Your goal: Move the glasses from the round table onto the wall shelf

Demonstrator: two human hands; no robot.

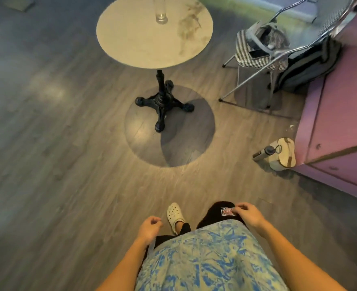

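So there's just one glass [161, 11] in view, a tall clear tumbler standing upright on the round desk [144, 47], toward the far side of the top and a bit right of centre. Its upper part runs out of the top of the picture, so you only really see the lower walls and the thick, heavy-looking base, and it looks empty as far as I can tell. The desk itself is a pale, marble-ish round top with some darker smudgy veining on the right side, sitting on a single black pedestal with four knobby feet on the wood floor.
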